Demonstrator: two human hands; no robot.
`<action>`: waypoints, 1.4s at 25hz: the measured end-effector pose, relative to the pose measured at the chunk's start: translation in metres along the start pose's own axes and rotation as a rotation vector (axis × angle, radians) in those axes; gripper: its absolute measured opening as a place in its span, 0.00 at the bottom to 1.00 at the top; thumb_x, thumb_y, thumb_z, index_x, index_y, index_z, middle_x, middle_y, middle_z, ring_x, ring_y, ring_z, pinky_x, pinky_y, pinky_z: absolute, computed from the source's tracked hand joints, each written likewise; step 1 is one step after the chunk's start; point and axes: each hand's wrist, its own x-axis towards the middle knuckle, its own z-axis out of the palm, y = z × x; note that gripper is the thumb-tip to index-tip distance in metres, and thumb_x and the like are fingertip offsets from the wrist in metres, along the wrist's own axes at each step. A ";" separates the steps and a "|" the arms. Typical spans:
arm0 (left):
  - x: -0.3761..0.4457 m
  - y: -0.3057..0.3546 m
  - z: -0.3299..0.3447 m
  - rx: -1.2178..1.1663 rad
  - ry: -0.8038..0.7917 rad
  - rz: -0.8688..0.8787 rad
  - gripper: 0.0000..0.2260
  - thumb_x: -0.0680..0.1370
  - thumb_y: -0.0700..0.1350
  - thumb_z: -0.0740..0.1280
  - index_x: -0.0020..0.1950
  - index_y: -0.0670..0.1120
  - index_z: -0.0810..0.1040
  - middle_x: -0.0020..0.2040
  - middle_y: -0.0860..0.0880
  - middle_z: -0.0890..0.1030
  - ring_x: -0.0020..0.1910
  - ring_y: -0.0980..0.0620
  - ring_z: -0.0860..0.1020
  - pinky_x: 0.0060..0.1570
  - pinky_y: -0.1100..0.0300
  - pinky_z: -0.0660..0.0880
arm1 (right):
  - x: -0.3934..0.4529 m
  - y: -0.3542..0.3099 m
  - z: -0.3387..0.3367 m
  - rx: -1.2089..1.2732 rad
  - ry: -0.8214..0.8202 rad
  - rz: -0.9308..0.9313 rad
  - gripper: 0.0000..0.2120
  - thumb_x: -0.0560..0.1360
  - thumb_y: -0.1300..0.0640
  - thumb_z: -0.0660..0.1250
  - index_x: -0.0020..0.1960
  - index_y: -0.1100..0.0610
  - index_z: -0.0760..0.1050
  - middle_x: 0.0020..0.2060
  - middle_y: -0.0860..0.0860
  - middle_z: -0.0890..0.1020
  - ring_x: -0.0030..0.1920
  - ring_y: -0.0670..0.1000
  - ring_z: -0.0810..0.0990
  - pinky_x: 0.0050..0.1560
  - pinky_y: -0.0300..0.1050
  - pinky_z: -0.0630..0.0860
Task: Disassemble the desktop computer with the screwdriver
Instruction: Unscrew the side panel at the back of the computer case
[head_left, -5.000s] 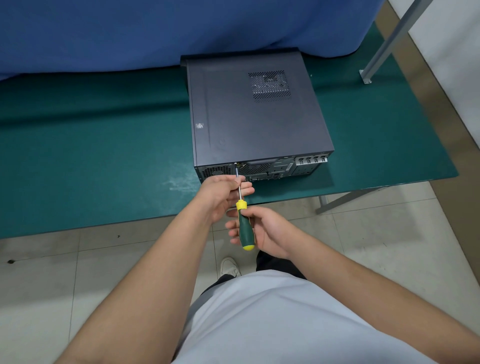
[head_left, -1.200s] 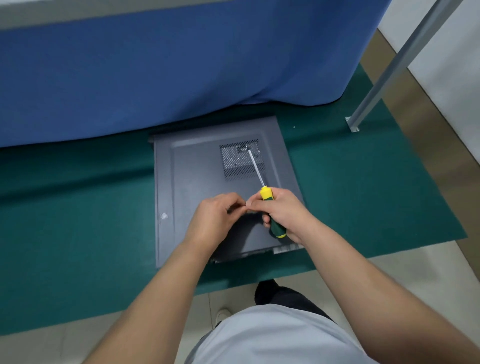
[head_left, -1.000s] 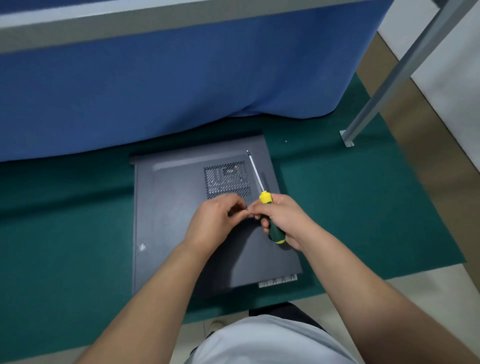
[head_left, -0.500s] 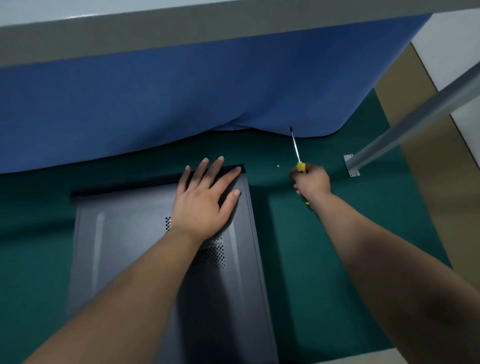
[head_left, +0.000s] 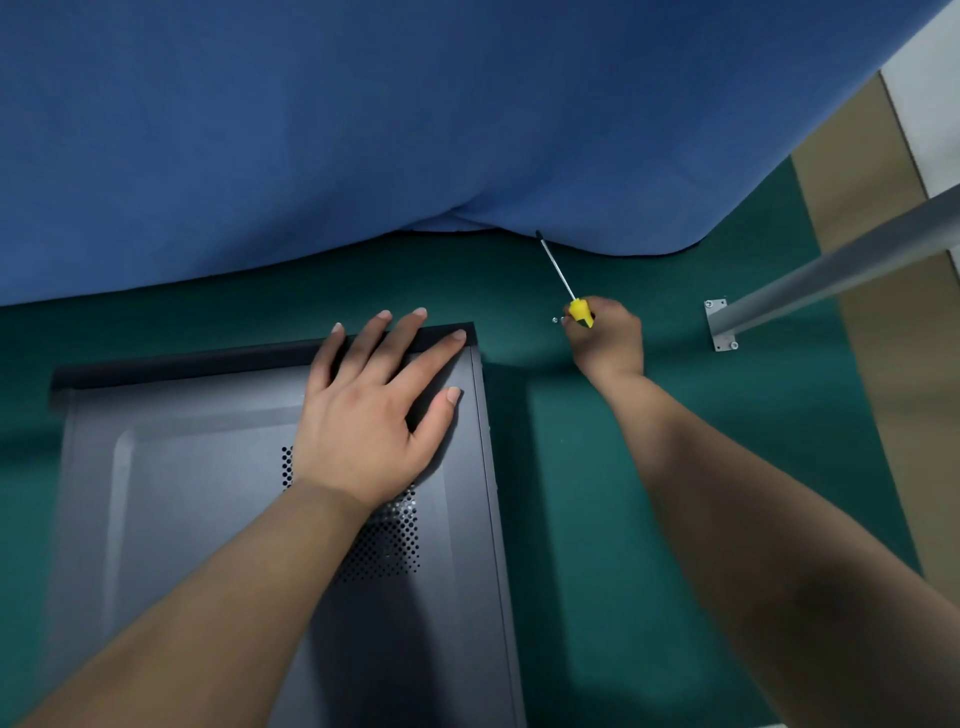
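Green mat (head_left: 597, 493) covering the table, with a blue cloth (head_left: 363, 130) hanging down along the far side and a grey metal pole (head_left: 841, 270) slanting in from the right, bolted down through a little bracket (head_left: 719, 325). Beyond the mat on the right I can see a strip of brown floor (head_left: 857, 208).

The computer case (head_left: 208, 519) is lying flat on the mat, dark grey side panel facing up (there's a patch of vent holes (head_left: 389, 540) partly under my wrist). My left hand (head_left: 374, 410) is flat on the far right corner of the panel, fingers spread and straight, fingertips reaching the black far edge of the case.

My right hand (head_left: 608, 343) is off to the right of the case, down at the mat, fingers curled around the screwdriver (head_left: 563, 283). Only the yellow collar of the handle pokes out of my fist, and the metal shaft points away from me toward the blue cloth. There's a tiny screw (head_left: 555, 320) sitting on the mat just left of my knuckles, clear of the case.
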 end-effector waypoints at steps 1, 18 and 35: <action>0.000 0.000 0.000 -0.001 0.005 0.000 0.22 0.83 0.61 0.55 0.78 0.65 0.66 0.78 0.54 0.69 0.79 0.48 0.64 0.79 0.42 0.54 | 0.000 0.002 -0.003 0.011 0.002 -0.002 0.10 0.77 0.59 0.65 0.53 0.53 0.84 0.50 0.54 0.83 0.49 0.57 0.79 0.47 0.48 0.78; 0.001 -0.001 0.002 0.002 0.019 -0.001 0.22 0.83 0.60 0.57 0.77 0.65 0.67 0.77 0.53 0.70 0.78 0.48 0.66 0.78 0.42 0.55 | 0.005 -0.005 -0.005 -0.217 0.030 -0.111 0.06 0.78 0.57 0.68 0.47 0.59 0.81 0.45 0.58 0.79 0.44 0.60 0.75 0.40 0.47 0.68; 0.000 0.000 0.002 -0.017 0.006 -0.009 0.21 0.82 0.61 0.56 0.77 0.65 0.67 0.77 0.53 0.71 0.77 0.48 0.67 0.79 0.43 0.55 | -0.080 0.063 -0.040 0.238 0.121 0.232 0.11 0.78 0.46 0.70 0.48 0.55 0.78 0.34 0.52 0.83 0.33 0.49 0.82 0.41 0.46 0.78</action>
